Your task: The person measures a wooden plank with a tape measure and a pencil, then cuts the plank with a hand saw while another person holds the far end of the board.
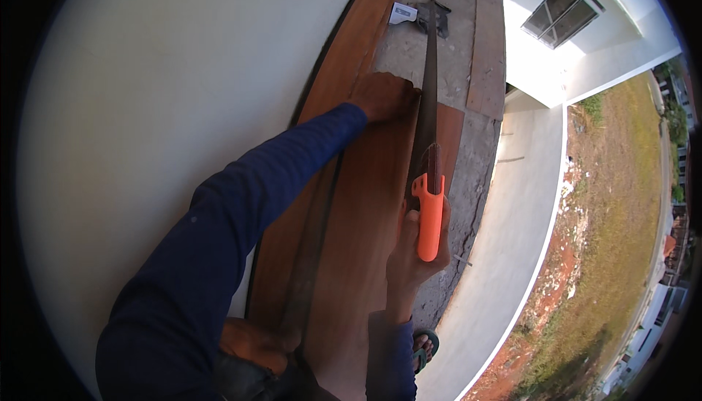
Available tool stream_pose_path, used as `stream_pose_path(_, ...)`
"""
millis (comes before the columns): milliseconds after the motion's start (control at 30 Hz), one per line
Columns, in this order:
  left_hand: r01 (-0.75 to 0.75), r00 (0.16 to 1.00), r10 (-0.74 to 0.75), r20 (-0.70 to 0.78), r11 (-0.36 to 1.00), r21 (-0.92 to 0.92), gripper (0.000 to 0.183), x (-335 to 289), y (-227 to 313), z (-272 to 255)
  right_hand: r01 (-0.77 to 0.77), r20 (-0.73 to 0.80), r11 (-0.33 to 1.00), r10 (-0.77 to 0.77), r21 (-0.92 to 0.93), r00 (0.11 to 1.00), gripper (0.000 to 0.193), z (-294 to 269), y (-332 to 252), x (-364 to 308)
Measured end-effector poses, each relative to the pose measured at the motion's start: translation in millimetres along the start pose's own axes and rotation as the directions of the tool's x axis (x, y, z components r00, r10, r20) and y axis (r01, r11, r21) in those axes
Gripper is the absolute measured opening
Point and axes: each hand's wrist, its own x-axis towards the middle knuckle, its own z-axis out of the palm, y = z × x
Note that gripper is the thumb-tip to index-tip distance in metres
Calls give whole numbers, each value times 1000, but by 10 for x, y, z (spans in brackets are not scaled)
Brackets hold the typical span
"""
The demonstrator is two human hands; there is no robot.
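My right hand [406, 251] is wrapped round the orange handle of a handsaw [431, 225]. Its long blade points away from me and stands on edge across a reddish-brown wooden board [365, 203]. To the left of the blade, my left hand [384, 96] is closed at the far end of that board, with its fingertips near the blade. The fingers' undersides are hidden, but they appear curled over the board. Where the teeth meet the wood is hard to make out.
More brown planks [351, 50] run along the pale wall [183, 72] at left. Beyond the saw tip lie a dark crumpled cloth [441, 22] and a small white box [403, 13] on rough concrete [457, 57]. A low white ledge [504, 277] borders the right, with grassy ground beyond. A sandalled foot [423, 346] stands nearby.
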Motion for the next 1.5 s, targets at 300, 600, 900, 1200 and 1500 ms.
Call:
stream_pose_path(300,106,990,-105,96,994,-14,44,-7,85,-26,-51,1,999,51,18,999,40,176,-175,443)
stream_pose_path(600,92,996,-86,37,981,-169,41,-56,-40,190,-74,-81,988,63,-135,995,47,-491,-503,-341)
stream_pose_path(900,52,996,-48,77,997,-50,44,80,-3,61,-198,-23,967,197,-162,980,44,-488,-525,-534)
stream_pose_path(1200,59,996,-53,68,996,-74,45,98,9,53,-147,-12,971,147,-186,989,44,-470,-488,-521)
stream_pose_path(1500,69,992,-65,110,997,-29,45,146,-5,97,-191,-30,975,189,-116,982,43,-374,-431,-375)
